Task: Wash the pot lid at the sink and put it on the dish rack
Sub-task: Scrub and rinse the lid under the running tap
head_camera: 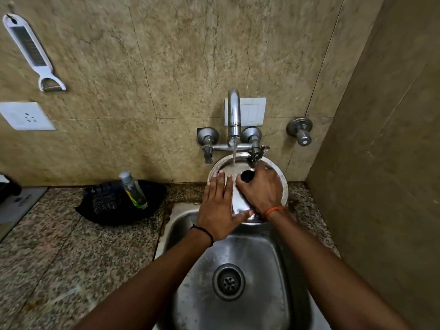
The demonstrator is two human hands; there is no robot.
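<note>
A round steel pot lid with a black knob is held tilted over the back of the steel sink, under the running tap. Water streams onto its upper face. My right hand grips the lid at the knob. My left hand lies flat on the lid's left side, fingers spread and extended. No dish rack is in view.
A black scrubber cloth and a small clear bottle lie on the granite counter left of the sink. Tap handles stick out from the tiled wall. A side wall stands close on the right. A white peeler hangs on the wall.
</note>
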